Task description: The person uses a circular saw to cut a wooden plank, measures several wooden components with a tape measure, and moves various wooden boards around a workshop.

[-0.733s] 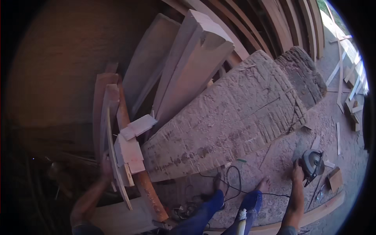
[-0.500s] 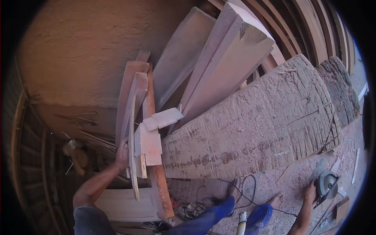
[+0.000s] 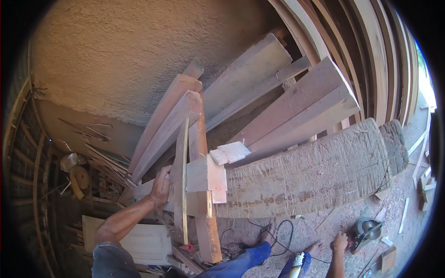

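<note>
My left hand point(image 3: 160, 187) grips a pale wooden board point(image 3: 177, 178) standing on edge at the left end of a long, scarred wooden slab point(image 3: 306, 171). Short pale offcuts point(image 3: 230, 151) lie on the boards beside it, across an orange-brown-edged length of timber point(image 3: 209, 238). At lower right, my right hand point(image 3: 339, 242) is just left of a circular saw point(image 3: 368, 230) on the dusty floor, its fingers loosely bent and apart from the saw, with nothing visible in them.
Thick planks point(image 3: 259, 69) lean along the rough wall point(image 3: 102, 51). Tall boards point(image 3: 375, 55) stand at upper right. A black cable point(image 3: 285, 236) runs by my bare feet, among sawdust and scraps. A pale panel point(image 3: 143, 236) lies at lower left.
My view has swung toward the wall. My right hand has let go of the saw and drawn slightly left of it. My left hand still holds the boards.
</note>
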The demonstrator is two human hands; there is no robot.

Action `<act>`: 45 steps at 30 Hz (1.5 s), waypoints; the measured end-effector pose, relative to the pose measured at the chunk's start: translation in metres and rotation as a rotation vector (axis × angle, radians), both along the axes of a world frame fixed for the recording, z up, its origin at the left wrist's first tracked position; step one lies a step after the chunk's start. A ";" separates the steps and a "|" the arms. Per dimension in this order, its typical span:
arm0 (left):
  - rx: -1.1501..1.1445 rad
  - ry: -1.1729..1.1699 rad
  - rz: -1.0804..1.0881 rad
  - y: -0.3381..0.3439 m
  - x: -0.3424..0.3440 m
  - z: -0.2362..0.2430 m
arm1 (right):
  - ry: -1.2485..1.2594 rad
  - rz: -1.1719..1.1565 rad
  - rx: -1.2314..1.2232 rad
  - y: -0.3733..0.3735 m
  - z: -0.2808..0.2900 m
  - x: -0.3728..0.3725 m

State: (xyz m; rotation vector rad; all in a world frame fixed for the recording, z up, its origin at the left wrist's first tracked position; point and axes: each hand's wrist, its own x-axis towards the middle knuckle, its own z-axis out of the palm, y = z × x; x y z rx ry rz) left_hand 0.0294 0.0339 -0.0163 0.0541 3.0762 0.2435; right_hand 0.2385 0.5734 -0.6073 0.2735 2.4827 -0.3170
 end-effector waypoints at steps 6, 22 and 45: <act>0.090 0.124 -0.183 -0.024 -0.011 -0.009 | 0.723 -0.324 -0.725 -0.121 0.380 -0.086; 0.333 0.192 -0.186 -0.027 -0.006 -0.008 | 1.225 -0.372 -0.590 -0.140 0.600 -0.312; 1.194 0.126 0.101 -0.087 -0.007 -0.028 | 0.318 -0.883 -1.679 -0.208 0.603 -0.076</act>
